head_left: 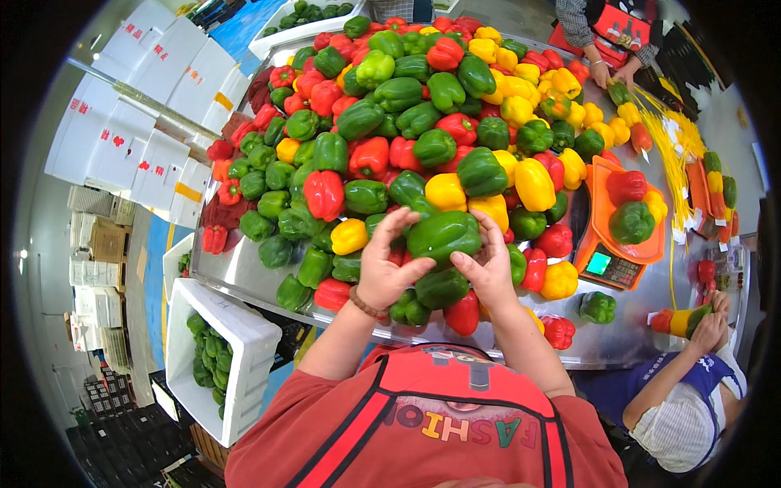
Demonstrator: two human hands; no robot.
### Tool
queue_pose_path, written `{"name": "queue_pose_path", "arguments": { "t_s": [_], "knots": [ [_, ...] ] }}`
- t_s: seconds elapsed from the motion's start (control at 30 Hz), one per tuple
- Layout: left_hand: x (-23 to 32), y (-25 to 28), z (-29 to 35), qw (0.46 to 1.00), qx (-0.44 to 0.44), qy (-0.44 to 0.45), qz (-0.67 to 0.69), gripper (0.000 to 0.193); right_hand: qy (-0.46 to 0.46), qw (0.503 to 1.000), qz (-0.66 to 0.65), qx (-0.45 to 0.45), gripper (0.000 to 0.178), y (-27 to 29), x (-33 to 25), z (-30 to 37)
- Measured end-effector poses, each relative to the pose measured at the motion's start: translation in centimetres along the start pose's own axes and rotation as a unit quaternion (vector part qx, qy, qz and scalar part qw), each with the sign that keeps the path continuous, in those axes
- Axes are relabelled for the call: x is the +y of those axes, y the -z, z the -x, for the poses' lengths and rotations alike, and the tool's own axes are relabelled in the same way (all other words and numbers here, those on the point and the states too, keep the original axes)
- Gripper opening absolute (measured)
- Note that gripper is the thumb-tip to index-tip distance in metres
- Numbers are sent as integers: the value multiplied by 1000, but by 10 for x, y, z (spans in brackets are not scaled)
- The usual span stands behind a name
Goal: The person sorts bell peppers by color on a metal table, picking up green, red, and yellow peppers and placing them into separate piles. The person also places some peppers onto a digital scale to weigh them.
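Between my two hands I hold a large green bell pepper (pixel 443 236) just above the near side of a big pile. My left hand (pixel 393 259) curls round its left side, the thumb pointing in toward it. On the other side my right hand (pixel 488 264) has its fingers and thumb against the pepper. Another green pepper (pixel 441 288) lies right under it, beside a red pepper (pixel 462 313). Red, green and yellow peppers are heaped all around, among them a yellow pepper (pixel 534 185) beyond my right hand.
An orange scale (pixel 622 228) with three peppers on it stands at the right of the metal table (pixel 569 342). White foam boxes (pixel 244 342) stand at the left. One co-worker's hands (pixel 612 75) are at the far right, another's (pixel 710 329) at the near right, beside yellow ties (pixel 663 138).
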State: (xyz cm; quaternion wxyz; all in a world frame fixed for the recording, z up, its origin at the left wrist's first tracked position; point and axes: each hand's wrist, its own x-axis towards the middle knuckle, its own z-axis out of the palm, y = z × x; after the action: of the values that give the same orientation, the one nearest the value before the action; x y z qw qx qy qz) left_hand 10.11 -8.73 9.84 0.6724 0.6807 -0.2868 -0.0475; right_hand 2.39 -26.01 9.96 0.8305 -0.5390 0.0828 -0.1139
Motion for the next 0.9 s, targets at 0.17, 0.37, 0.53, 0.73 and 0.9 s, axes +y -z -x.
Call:
{"name": "queue_pose_path", "arguments": {
  "t_s": [0.17, 0.37, 0.53, 0.73, 0.9],
  "knots": [
    [6, -4, 12, 1000, 21, -18, -8, 73, 22, 1000, -21, 7, 79, -6, 4, 6],
    [12, 2, 17, 993, 117, -26, -20, 61, 81, 996, -23, -10, 80, -14, 10, 15],
    [14, 12, 22, 975, 65, 141, 161, 44, 76, 996, -29, -33, 81, -21, 9, 23],
    [3, 36, 47, 965, 143, 149, 164, 5, 39, 995, -19, -90, 83, -29, 19, 35],
    [-5, 98, 85, 946, 226, 39, -229, 7, 7, 993, -12, -115, 83, -35, 25, 39]
  ]
}}
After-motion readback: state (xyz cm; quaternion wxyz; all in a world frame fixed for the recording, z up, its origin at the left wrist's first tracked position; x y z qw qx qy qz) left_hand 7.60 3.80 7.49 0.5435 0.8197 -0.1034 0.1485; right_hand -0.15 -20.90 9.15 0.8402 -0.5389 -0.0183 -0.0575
